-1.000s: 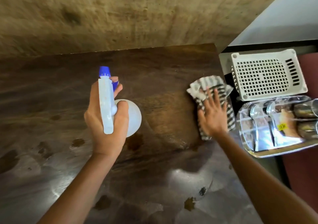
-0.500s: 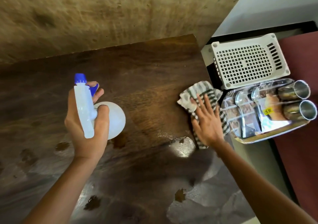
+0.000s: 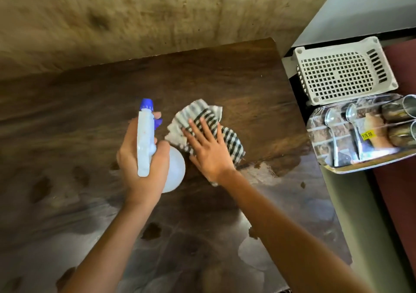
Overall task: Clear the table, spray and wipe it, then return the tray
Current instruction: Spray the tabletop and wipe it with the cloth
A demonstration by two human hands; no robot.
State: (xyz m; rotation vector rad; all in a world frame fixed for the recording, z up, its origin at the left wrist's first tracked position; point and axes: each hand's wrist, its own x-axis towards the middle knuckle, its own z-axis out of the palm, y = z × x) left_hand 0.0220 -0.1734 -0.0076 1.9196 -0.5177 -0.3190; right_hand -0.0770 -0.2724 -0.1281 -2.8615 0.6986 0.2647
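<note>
My left hand [image 3: 144, 166] grips a white spray bottle [image 3: 146, 144] with a blue nozzle, held above the dark wooden table [image 3: 67, 117]. My right hand [image 3: 208, 150] presses flat, fingers spread, on a black-and-white striped cloth [image 3: 202, 117] lying on the table just right of the bottle. A shiny steel tray [image 3: 333, 169] sits off the table at the right, holding two spoons [image 3: 333, 123] and two steel cups [image 3: 403, 121]. Wet patches and dark drops show on the table nearer to me.
A white perforated plastic basket [image 3: 337, 76] lies upside down behind the tray at the far right. A rough tan wall [image 3: 157, 11] borders the table's far edge. The table's right edge runs close to the tray.
My right hand has slid the cloth leftward across the table, from near the right edge to beside the spray bottle. The camera view shifted, and my left hand kept holding the bottle.
</note>
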